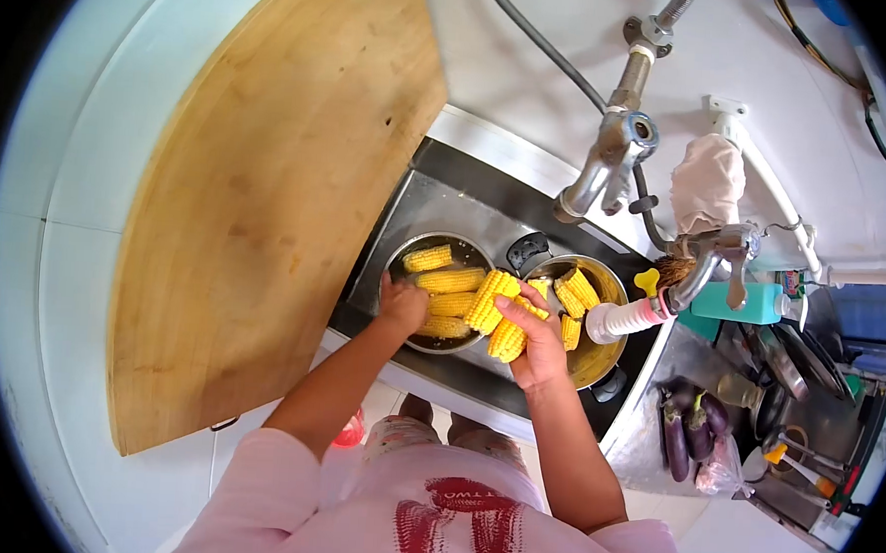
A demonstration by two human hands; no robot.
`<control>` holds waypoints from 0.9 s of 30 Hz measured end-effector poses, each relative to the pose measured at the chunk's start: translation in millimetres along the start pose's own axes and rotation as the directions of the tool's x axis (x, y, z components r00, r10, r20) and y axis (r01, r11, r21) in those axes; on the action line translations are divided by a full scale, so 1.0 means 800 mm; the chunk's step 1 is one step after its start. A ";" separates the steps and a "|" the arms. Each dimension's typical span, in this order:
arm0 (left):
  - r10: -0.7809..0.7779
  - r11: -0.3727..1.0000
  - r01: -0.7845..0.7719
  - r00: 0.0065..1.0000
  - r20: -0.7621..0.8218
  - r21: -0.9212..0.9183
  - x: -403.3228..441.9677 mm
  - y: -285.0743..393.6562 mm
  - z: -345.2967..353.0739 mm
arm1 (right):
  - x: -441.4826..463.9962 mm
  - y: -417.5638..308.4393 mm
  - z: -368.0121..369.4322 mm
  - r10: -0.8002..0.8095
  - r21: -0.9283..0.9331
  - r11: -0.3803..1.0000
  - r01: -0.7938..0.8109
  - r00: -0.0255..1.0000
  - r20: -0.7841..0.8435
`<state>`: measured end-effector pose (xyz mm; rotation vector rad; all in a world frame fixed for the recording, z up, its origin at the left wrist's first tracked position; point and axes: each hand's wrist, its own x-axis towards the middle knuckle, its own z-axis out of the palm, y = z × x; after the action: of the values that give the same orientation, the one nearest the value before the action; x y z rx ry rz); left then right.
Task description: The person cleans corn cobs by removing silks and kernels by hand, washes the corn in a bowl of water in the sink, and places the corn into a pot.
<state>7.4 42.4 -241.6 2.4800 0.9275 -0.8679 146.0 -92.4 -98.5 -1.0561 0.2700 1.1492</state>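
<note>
A steel bowl point(436, 348) in the sink holds several yellow corn pieces point(451, 281). My left hand point(403, 304) reaches over the bowl's left rim, its fingers partly hidden inside, near the corn; what they grip, if anything, cannot be made out. My right hand point(540, 344) is wrapped round two corn pieces point(494, 301), held between the bowl and a two-handled pot point(594, 370). More corn pieces point(575, 291) lie in that pot, behind and beside my right hand.
A large wooden board point(267, 187) stands left of the sink. Metal taps point(609, 165) hang over the back edge, one with a white ribbed hose point(621, 319). Eggplants point(698, 425), a teal bottle point(747, 302) and pans point(779, 359) are at the right.
</note>
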 end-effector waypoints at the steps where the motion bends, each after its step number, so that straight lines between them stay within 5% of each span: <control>1: 0.008 1.000 -0.007 0.999 -0.049 0.014 -0.017 0.002 -0.030 | -0.003 -0.003 0.001 -0.004 0.004 1.000 0.004 0.999 0.036; 3: 0.096 0.982 -0.158 0.887 -0.452 -0.100 -0.066 0.004 -0.058 | -0.012 -0.008 0.007 -0.020 0.006 1.000 0.020 0.995 0.095; 8: 0.056 0.767 -0.514 0.649 -0.758 -0.384 -0.165 0.033 -0.160 | -0.030 -0.024 0.023 -0.037 -0.051 0.998 0.046 0.987 0.159; 12: -0.031 0.609 -0.602 0.632 -0.775 -0.516 -0.204 0.052 -0.176 | -0.039 -0.028 0.037 -0.076 -0.074 0.993 0.096 0.969 0.236; 21: 0.071 0.838 -0.520 0.404 -0.912 -0.165 -0.224 0.068 -0.189 | -0.054 -0.030 0.059 -0.077 -0.165 0.980 0.108 0.980 0.184; 27: 0.090 0.789 -0.593 0.368 -0.925 -0.159 -0.216 0.064 -0.188 | -0.058 -0.032 0.062 -0.133 -0.238 0.955 0.175 0.974 0.181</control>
<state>2.7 1.7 -10.5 2.3976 0.6430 0.8988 131.0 -81.8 -28.3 -1.1758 -0.0917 1.1402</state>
